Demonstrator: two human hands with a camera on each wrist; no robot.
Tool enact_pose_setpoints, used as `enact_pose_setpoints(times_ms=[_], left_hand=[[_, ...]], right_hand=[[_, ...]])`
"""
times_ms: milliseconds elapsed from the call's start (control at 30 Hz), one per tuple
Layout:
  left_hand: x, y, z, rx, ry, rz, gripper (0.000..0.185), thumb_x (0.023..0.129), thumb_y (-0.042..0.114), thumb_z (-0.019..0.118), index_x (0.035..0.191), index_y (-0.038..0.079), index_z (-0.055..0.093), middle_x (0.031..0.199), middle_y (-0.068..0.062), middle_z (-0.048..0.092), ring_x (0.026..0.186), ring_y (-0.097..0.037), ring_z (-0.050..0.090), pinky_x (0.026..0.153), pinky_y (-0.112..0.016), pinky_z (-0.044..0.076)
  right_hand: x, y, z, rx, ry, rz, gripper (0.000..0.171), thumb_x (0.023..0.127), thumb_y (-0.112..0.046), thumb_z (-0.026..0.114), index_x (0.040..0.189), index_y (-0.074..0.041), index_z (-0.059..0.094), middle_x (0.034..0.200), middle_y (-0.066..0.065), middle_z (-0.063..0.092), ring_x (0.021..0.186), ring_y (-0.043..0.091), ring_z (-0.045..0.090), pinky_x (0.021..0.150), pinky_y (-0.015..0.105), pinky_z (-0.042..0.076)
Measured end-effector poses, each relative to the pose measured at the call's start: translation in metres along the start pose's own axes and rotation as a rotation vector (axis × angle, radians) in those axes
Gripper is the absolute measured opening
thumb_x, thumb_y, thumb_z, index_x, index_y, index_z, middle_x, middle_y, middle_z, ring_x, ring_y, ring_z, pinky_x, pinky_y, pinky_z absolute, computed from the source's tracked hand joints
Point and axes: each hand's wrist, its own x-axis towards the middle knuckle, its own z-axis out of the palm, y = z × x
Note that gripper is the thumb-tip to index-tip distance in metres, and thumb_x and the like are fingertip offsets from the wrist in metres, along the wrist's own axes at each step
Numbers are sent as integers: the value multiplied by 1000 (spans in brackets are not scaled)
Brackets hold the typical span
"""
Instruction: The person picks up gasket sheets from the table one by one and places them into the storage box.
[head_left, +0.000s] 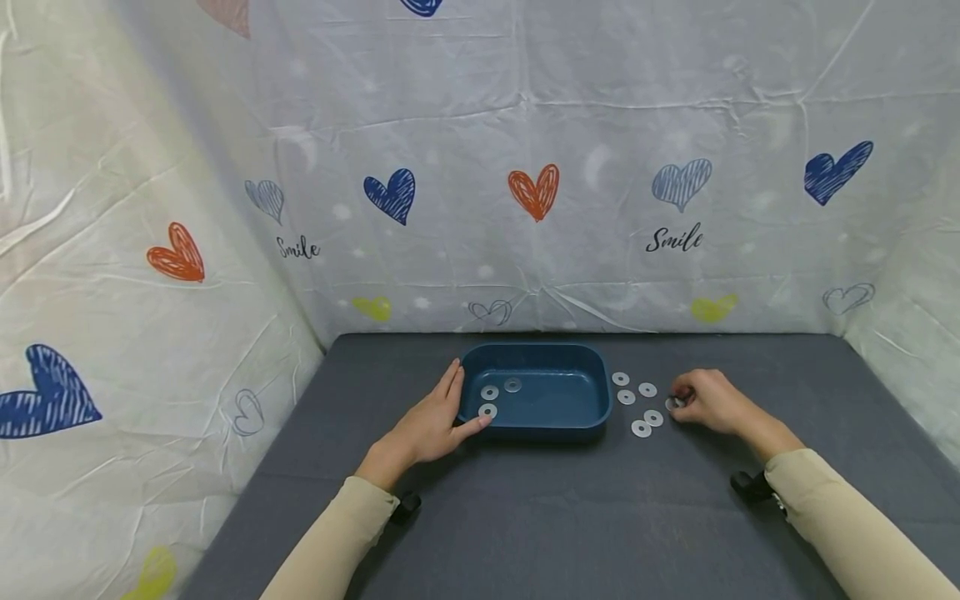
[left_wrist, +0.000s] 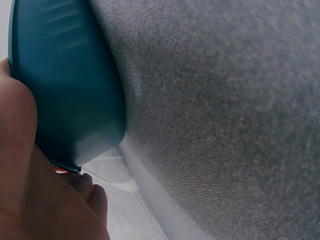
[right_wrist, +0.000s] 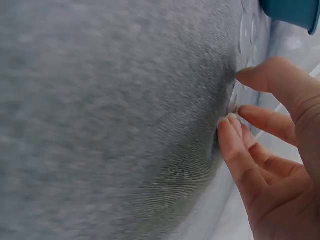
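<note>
We see the right hand [head_left: 712,402] at one washer [head_left: 670,404] on the worktop [head_left: 562,525], and from there the tray [head_left: 562,396] lies to the left, with five loose washers [head_left: 647,389] in between. The tray's long axis runs side to side, roughly parallel to the far edge of the worktop, and its short right wall faces this hand. The right hand is the nearer one to every loose washer; the left hand [head_left: 427,427] is at the tray's opposite end.

In the right wrist view we find the forefinger touching the washer while the thumb stands apart from it, so we judge that no firm pinch is made. The left hand's fingers lie extended along the tray's left wall and its thumb reaches over the near rim by the near left corner; we take it as steadying the tray, not clenched round it.

Inside the tray we count three washers [head_left: 489,392], all in its left half, one of them close to the left hand's thumb; the right half of its floor is bare. Among the loose five, the two nearest the worktop's near edge touch or overlap, we cannot tell which.
</note>
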Motion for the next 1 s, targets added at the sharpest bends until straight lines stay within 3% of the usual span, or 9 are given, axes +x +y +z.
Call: enact_pose_setpoints(times_ms=[200, 800, 1000], left_hand=[[-1, 2, -1, 5, -7, -4, 106, 98, 73, 45, 163, -1, 8, 172, -14, -2, 155, -34, 20, 121, -52, 28], [-3, 3, -3, 21, -8, -17, 106, 97, 75, 42, 163, 0, 5, 172, -13, -4, 156, -33, 18, 121, -51, 29], [-4, 6, -5, 17, -12, -12, 105, 98, 73, 44, 163, -1, 8, 172, -14, -3, 155, -35, 20, 120, -51, 30]], right_hand=[[5, -1, -1, -3, -48, 45, 12, 77, -10, 78, 87, -5, 73, 77, -2, 61, 71, 12, 51, 68, 34, 46], [6, -7, -1, -38, -19, 80, 13, 74, -12, 78, 83, -7, 71, 74, -2, 66, 67, 12, 56, 65, 36, 49], [4, -7, -2, -22, -17, 81, 10, 79, -12, 77, 85, -5, 74, 75, 0, 68, 66, 12, 58, 63, 36, 50]])
